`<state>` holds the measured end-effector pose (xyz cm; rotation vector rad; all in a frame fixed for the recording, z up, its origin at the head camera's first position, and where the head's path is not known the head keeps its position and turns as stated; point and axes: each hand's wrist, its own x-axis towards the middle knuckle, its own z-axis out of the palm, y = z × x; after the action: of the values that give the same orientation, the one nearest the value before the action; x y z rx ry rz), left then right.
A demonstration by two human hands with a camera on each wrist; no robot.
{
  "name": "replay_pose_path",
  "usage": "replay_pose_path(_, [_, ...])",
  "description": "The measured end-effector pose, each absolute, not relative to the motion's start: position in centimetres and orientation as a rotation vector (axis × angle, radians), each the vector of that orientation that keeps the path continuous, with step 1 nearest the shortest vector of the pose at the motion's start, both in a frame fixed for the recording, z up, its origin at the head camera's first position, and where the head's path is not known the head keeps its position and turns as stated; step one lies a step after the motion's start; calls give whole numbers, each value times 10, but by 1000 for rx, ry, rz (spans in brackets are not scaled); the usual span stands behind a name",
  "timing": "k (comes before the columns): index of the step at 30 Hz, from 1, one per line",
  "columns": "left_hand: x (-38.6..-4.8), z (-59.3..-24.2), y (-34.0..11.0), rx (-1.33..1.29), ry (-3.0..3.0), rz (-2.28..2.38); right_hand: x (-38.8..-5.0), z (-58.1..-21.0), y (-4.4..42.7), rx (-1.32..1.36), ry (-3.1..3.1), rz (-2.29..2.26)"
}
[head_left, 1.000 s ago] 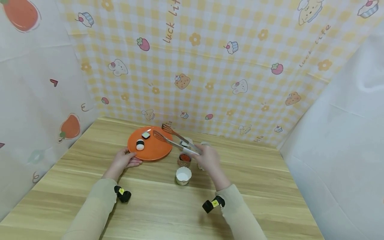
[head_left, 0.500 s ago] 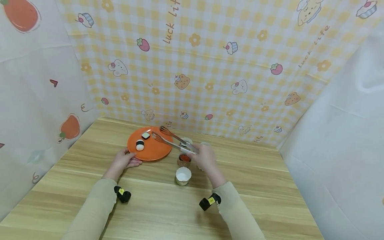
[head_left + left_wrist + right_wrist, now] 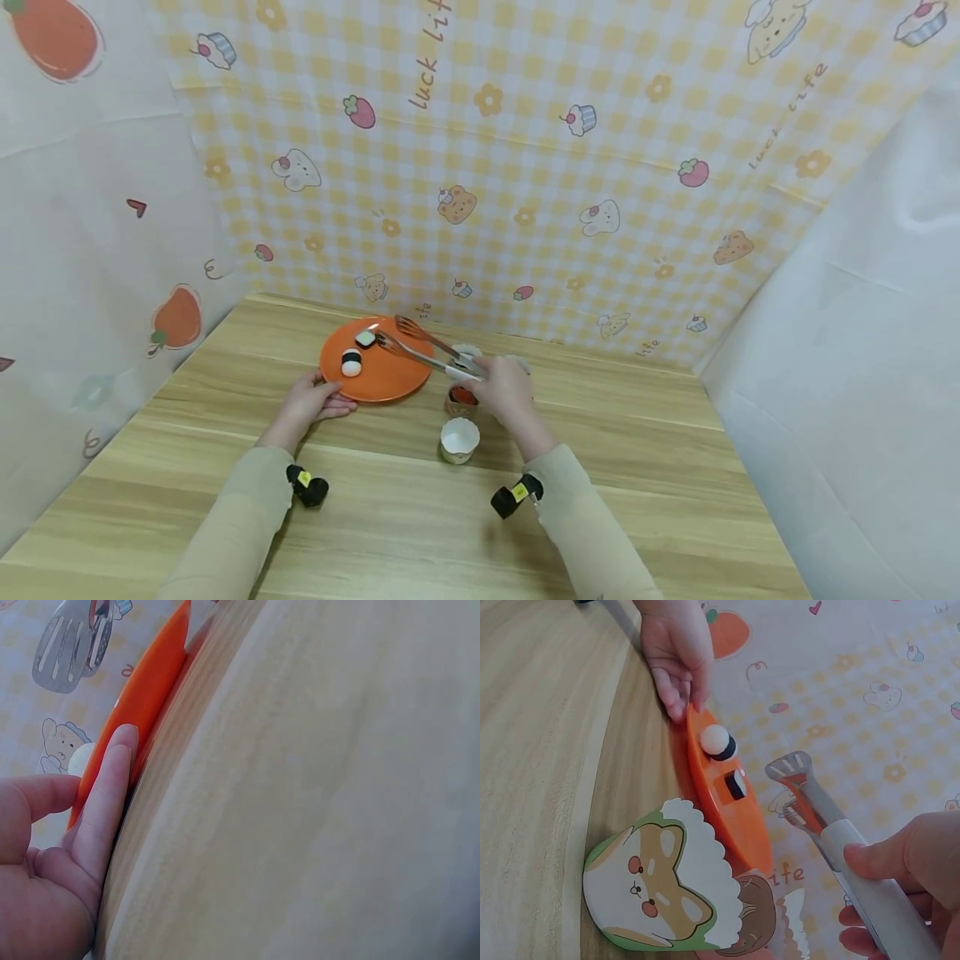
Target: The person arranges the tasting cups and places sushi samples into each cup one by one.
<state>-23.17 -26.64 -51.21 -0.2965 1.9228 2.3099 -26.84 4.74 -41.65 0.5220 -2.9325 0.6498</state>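
My left hand (image 3: 309,400) pinches the near left rim of an orange plate (image 3: 386,379), thumb on the rim and fingers underneath. On the plate lie two toy sushi pieces: a white oval one with a black band (image 3: 351,363) and a small square roll (image 3: 365,338) edged in black. My right hand (image 3: 507,390) grips metal tongs (image 3: 881,896) by their white handle. The slotted tong ends stand apart over the plate's right part, close to the square roll, with nothing visible between them.
Paper cups stand right of the plate: a white-lined cup (image 3: 459,442) in front, a brown cup (image 3: 462,402) with something red inside, and others partly hidden by my right hand. A patterned cloth (image 3: 487,167) hangs behind the wooden table (image 3: 390,533).
My right hand has moved a little left with the tongs, bringing their ends nearer to the square roll. The left hand, plate and sushi pieces stay in place.
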Motion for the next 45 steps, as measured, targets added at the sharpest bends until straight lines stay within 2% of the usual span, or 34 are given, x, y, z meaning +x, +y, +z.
replay_pose_path(45, [-230,-508,-266,-303,1933,2306,-286,-429,3,534,-3004,500])
